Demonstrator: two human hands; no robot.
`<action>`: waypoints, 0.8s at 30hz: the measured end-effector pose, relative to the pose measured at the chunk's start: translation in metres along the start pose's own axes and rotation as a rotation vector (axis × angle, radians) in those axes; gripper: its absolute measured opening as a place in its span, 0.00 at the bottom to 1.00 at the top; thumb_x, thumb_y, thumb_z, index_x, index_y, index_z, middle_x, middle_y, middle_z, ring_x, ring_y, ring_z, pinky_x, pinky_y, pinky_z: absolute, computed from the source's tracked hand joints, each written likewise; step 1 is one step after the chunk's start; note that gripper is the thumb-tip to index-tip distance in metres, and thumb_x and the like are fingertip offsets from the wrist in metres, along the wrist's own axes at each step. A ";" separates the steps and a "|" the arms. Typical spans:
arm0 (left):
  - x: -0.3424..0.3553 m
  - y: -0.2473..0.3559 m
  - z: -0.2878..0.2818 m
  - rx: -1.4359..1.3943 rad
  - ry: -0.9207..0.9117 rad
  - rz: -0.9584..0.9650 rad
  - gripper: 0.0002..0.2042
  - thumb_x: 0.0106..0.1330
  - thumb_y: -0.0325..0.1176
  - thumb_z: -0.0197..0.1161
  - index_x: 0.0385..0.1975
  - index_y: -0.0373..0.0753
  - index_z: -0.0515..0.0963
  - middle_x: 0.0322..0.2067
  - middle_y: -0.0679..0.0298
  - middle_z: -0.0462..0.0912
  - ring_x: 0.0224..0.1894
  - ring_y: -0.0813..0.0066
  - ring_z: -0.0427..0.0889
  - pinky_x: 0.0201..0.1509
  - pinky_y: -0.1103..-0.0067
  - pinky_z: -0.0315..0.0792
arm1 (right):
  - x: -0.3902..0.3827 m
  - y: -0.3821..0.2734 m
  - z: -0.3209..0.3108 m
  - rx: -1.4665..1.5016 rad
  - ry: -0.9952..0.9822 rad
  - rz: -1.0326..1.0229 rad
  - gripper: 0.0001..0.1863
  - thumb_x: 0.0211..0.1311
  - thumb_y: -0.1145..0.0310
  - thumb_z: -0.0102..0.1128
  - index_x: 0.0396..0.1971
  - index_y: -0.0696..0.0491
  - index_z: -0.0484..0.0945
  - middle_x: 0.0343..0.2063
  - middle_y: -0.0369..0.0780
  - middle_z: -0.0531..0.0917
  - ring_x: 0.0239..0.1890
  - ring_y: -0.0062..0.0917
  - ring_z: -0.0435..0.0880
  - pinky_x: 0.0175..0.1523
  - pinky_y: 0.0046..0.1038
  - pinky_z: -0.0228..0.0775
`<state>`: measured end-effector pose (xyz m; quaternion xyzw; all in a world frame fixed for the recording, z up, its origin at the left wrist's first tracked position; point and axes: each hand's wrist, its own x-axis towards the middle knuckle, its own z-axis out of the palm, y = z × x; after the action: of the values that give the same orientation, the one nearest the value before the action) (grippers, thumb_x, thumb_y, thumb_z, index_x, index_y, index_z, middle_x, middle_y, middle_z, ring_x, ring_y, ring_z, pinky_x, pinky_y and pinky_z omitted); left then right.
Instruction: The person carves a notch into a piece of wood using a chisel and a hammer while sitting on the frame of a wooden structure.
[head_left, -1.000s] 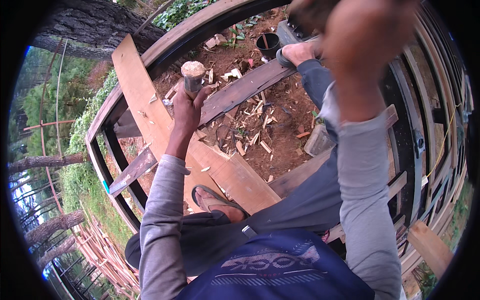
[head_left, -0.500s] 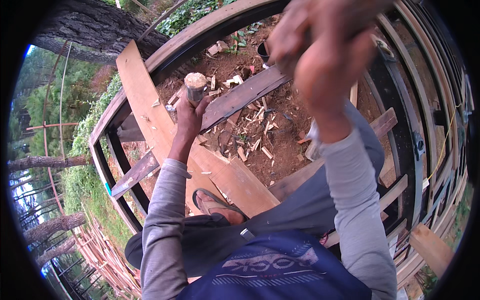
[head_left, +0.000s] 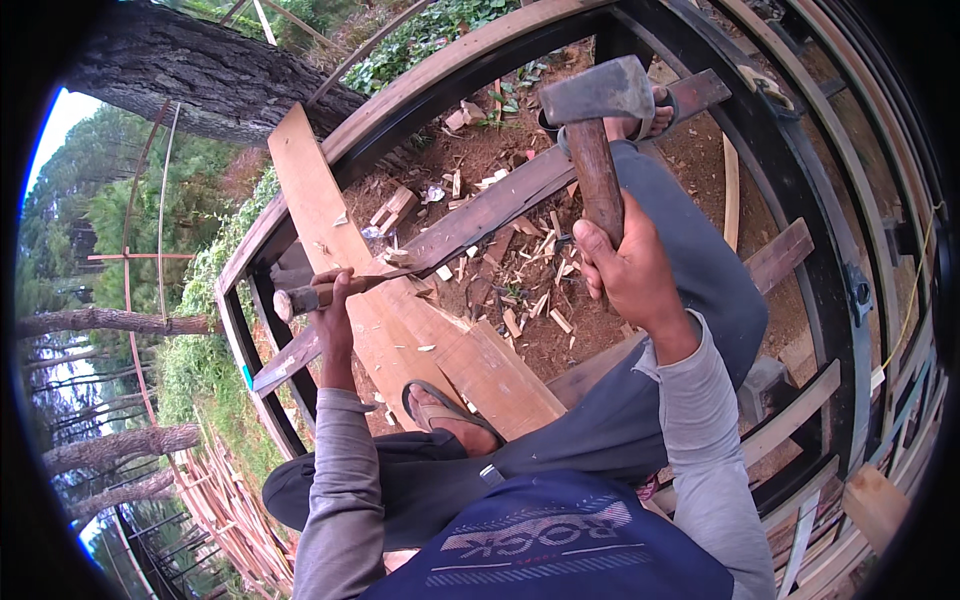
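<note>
My right hand [head_left: 632, 268] is closed round the wooden handle of a hatchet [head_left: 598, 165], its grey metal head raised uppermost. My left hand [head_left: 336, 312] grips a chisel [head_left: 307, 299] by its wooden handle. That chisel lies low and slanted across a pale plank [head_left: 345, 243], its butt to the left and its dark blade to the right. The blade tip is close to the plank's right edge, near a split. My sandalled foot [head_left: 452, 418] presses on the near part of this plank.
A dark crossbeam [head_left: 490, 212] runs beneath the plank. Wood chips [head_left: 540, 300] litter the brown soil. A curved black frame with wooden edging [head_left: 440, 75] surrounds me. Slats [head_left: 900, 240] are stacked at the right, and a tree trunk [head_left: 200, 70] leans at the far left.
The hatchet, blurred and high before, has come down into clear view. My left hand has tipped the chisel from upright to nearly flat and shifted it left.
</note>
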<state>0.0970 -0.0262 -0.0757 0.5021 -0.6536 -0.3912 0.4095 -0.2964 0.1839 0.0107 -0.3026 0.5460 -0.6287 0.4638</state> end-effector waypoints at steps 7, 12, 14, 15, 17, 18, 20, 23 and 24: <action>0.005 0.086 -0.079 -0.378 0.198 0.040 0.09 0.74 0.34 0.64 0.43 0.36 0.72 0.41 0.49 0.86 0.49 0.59 0.87 0.57 0.68 0.82 | -0.030 0.034 -0.007 -0.169 0.001 0.166 0.15 0.71 0.66 0.62 0.49 0.58 0.70 0.20 0.33 0.76 0.17 0.17 0.76 0.21 0.26 0.68; 0.019 0.235 -0.151 -0.062 0.043 0.374 0.09 0.75 0.33 0.61 0.42 0.33 0.75 0.40 0.53 0.84 0.52 0.56 0.86 0.63 0.63 0.77 | -0.045 0.027 0.003 -0.253 -0.114 0.065 0.15 0.71 0.65 0.63 0.48 0.58 0.71 0.18 0.33 0.77 0.16 0.17 0.76 0.20 0.25 0.67; 0.003 0.298 -0.173 0.115 -0.013 0.444 0.10 0.74 0.35 0.63 0.42 0.33 0.77 0.39 0.57 0.84 0.52 0.56 0.86 0.61 0.63 0.76 | -0.052 0.028 0.018 -0.202 -0.145 0.104 0.15 0.71 0.66 0.63 0.48 0.58 0.71 0.17 0.34 0.77 0.16 0.16 0.75 0.20 0.25 0.67; -0.002 0.316 -0.182 0.114 -0.080 0.486 0.10 0.74 0.35 0.64 0.43 0.33 0.77 0.39 0.58 0.83 0.52 0.56 0.86 0.60 0.63 0.77 | -0.054 0.035 0.019 -0.226 -0.160 0.083 0.13 0.72 0.67 0.62 0.46 0.58 0.71 0.17 0.33 0.76 0.15 0.16 0.74 0.19 0.24 0.66; -0.016 0.333 -0.185 0.188 -0.100 0.498 0.11 0.71 0.36 0.67 0.43 0.35 0.77 0.38 0.60 0.82 0.47 0.63 0.85 0.56 0.66 0.77 | -0.063 0.036 0.019 -0.256 -0.168 0.078 0.13 0.72 0.67 0.62 0.45 0.57 0.71 0.18 0.33 0.76 0.15 0.15 0.74 0.19 0.24 0.66; -0.026 0.344 -0.183 0.246 -0.120 0.507 0.12 0.70 0.36 0.68 0.43 0.36 0.76 0.38 0.61 0.81 0.44 0.66 0.84 0.54 0.69 0.77 | -0.067 0.035 0.019 -0.246 -0.167 0.086 0.12 0.72 0.66 0.62 0.44 0.57 0.70 0.18 0.33 0.76 0.15 0.15 0.74 0.19 0.24 0.66; -0.043 0.347 -0.181 0.284 -0.101 0.505 0.12 0.69 0.35 0.70 0.42 0.36 0.76 0.37 0.62 0.80 0.42 0.70 0.83 0.51 0.73 0.76 | -0.073 0.034 0.020 -0.242 -0.174 0.073 0.12 0.72 0.66 0.62 0.43 0.56 0.70 0.18 0.32 0.76 0.15 0.15 0.74 0.19 0.24 0.67; -0.065 0.329 -0.164 0.239 -0.097 0.423 0.12 0.65 0.33 0.73 0.38 0.38 0.75 0.35 0.66 0.78 0.37 0.81 0.78 0.39 0.82 0.72 | -0.080 0.048 0.016 -0.205 -0.165 0.093 0.13 0.71 0.66 0.63 0.43 0.56 0.70 0.18 0.32 0.75 0.16 0.15 0.74 0.19 0.23 0.67; -0.067 0.319 -0.162 0.230 -0.089 0.422 0.13 0.64 0.33 0.74 0.38 0.38 0.75 0.33 0.67 0.78 0.35 0.83 0.78 0.36 0.83 0.72 | -0.083 0.054 0.016 -0.244 -0.152 0.112 0.13 0.71 0.66 0.63 0.43 0.56 0.69 0.19 0.32 0.75 0.16 0.14 0.74 0.18 0.23 0.67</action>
<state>0.1505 0.0833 0.2670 0.3803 -0.8016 -0.2416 0.3931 -0.2366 0.2543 -0.0277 -0.3726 0.5976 -0.5060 0.4981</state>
